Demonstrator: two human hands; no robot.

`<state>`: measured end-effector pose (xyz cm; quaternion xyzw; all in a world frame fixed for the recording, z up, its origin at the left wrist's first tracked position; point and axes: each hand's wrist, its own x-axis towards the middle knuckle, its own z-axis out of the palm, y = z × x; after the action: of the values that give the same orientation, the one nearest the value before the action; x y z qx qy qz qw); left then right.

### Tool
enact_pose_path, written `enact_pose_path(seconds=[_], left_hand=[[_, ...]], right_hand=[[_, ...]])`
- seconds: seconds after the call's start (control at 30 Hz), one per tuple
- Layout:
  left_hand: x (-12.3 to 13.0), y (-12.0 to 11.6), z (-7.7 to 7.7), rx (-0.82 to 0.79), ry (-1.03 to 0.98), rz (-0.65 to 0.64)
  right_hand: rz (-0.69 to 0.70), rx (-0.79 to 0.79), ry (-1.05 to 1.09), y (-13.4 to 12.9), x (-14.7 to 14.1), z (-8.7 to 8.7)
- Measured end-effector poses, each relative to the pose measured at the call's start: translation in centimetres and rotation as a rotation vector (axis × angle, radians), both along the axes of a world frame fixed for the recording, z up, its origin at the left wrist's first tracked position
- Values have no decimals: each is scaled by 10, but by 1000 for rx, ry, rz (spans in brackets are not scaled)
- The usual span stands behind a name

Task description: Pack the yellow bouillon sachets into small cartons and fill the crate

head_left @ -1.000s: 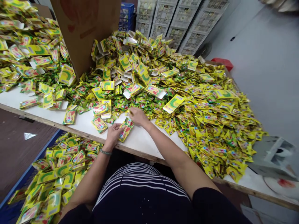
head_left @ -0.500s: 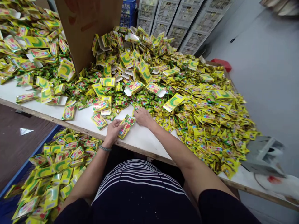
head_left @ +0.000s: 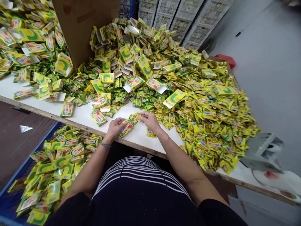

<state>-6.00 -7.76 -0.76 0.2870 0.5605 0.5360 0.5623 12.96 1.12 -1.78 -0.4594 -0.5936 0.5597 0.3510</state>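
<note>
Near the table's front edge my left hand (head_left: 115, 128) is closed on a small yellow-green box (head_left: 127, 128), tilted with its far end toward my right hand. Between finger and thumb my right hand (head_left: 150, 121) pinches a small yellow sachet (head_left: 135, 117) at the far end of that box. Whether the sachet is partly inside the box cannot be made out. Another sachet (head_left: 150, 133) lies on the white tabletop beside my right wrist. A yellow-green box (head_left: 98, 117) rests left of my left hand, and loose green sachets (head_left: 145, 99) are heaped just beyond my hands.
A large heap of yellow sachets (head_left: 211, 119) covers the table's right side. A cardboard panel (head_left: 84, 28) stands upright among boxes at the back left. Below the table, a blue crate (head_left: 14, 196) holds many boxes. A grey device (head_left: 263, 152) sits at the right end.
My right hand has drawn back from the green sachets and now has a yellow sachet at the box's far end. A sachet now shows on the tabletop by my right wrist.
</note>
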Motion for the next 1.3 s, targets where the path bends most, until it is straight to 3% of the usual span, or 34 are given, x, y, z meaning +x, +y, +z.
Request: enact_pose_path(seconds=[0.1, 0.27, 0.43, 0.6, 0.77, 0.97, 1.2, 1.3], left_hand=[[0, -2, 0, 10, 18, -27], [0, -3, 3, 8, -34, -33], [1, -3, 3, 22, -36, -39], [1, -4, 1, 42, -12, -43], [-1, -4, 5, 40, -96, -45], [-4, -2, 7, 34, -128, -18], [4, -7, 14, 14, -125, -58], [5, -7, 13, 20, -111, -30]], right_hand=[[24, 22, -50, -1, 1, 5], [98, -82, 51, -4, 7, 14], [173, 49, -74, -11, 5, 21], [60, 64, -151, -13, -6, 14], [68, 56, -58, -18, -9, 5], [-36, 406, -249, -25, -7, 5], [32, 355, -217, -30, -8, 10], [-10, 388, -226, -27, -7, 11]])
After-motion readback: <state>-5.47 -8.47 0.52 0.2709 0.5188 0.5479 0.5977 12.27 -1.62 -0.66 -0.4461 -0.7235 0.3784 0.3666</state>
